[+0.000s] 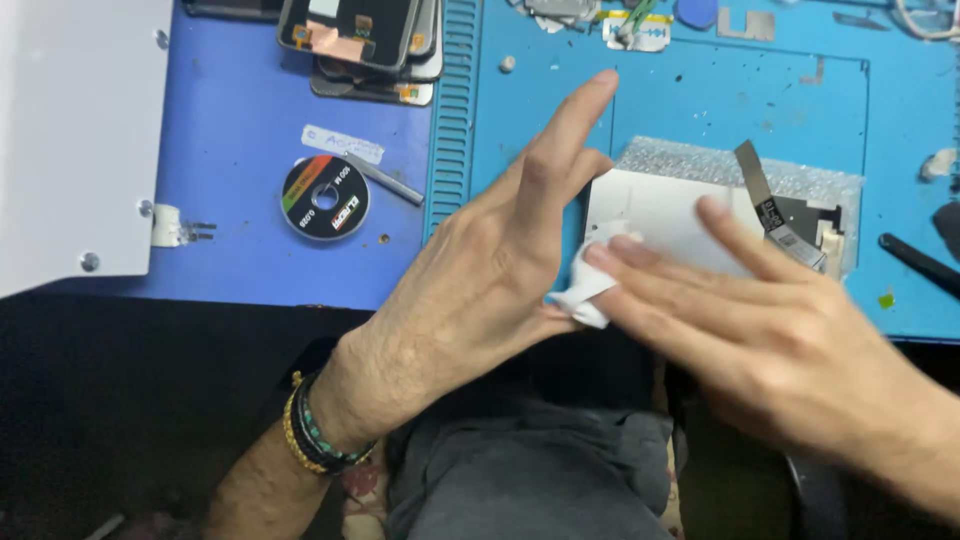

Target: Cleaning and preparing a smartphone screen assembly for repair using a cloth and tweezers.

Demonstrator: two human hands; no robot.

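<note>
Above the blue table [700, 90], the spread left hand [490, 270] and right hand [770, 320] pinch a white wipe [590, 280] between them, rubbing fingers clean beside the white panel [650, 215].

Blue mat [700, 90] — bearing wire spool [325, 197], stacked screens [365, 45], bubble wrap [740, 165].

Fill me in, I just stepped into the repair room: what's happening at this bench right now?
A person sits at a blue work mat. The right hand presses a small white wipe against the open palm side of the left hand, whose fingers are spread. Just beyond the hands, a white flat panel with a flex cable lies on bubble wrap. Off to the left are a small black spool and a stack of dark phone screens.
</note>
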